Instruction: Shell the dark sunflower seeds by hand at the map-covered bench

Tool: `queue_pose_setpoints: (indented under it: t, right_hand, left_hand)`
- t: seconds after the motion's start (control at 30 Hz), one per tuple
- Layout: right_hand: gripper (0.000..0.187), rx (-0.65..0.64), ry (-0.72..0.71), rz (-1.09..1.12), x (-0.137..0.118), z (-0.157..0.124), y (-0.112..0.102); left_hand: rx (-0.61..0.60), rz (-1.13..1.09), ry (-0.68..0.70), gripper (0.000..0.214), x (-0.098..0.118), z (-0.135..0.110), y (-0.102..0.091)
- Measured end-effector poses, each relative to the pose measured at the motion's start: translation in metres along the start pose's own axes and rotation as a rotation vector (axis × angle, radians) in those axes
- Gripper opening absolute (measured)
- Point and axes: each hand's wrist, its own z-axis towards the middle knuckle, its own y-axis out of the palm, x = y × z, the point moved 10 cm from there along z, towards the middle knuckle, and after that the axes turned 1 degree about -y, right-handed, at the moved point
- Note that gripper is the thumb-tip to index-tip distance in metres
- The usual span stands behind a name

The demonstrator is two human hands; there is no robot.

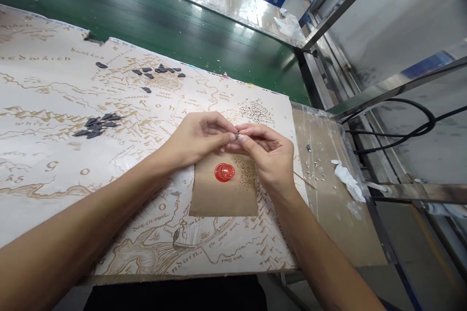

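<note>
Resting between the fingers of both hands, a tiny dark piece (237,135) is held just above the counter (328,223), near the middle of the view; the left hand (199,136) is closed on it from 9 o'clock and the right hand (270,155) from 3 o'clock, thumbs and forefingers pinched together and the other fingers curled in. Most of the piece is hidden by the fingertips, so its shape cannot be told. It is judged to be very light, stiff and easily dropped or flicked away, so a gentle fingertip pinch at its edges is thought best. At 6 o'clock of the hands a small red dish (224,172) is seen on a brown card (219,197), which is laid on a map-printed sheet (54,107). A heap of dark pieces (97,125) is seen at 9 o'clock and a scattered group (158,71) at 11 o'clock, both well apart from the hands. Fine grains (256,111) are spread just beyond the hands at 12 o'clock, and a white scrap (346,179) is left at 3 o'clock
</note>
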Motion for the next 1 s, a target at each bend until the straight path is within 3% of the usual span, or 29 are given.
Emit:
queue_pose_setpoints:
  t: [0.3, 1.0]
  right_hand:
    - [0.006, 0.003, -0.050, 0.051, -0.0063, 0.0004, 0.0027]
    - [0.011, -0.016, -0.056, -0.043, -0.0043, 0.0048, -0.0042]
  left_hand:
    - [0.026, -0.033, 0.013, 0.013, -0.0009, -0.0009, -0.0007]
    - [0.018, 0.023, -0.009, 0.020, 0.0001, 0.0026, -0.0021]
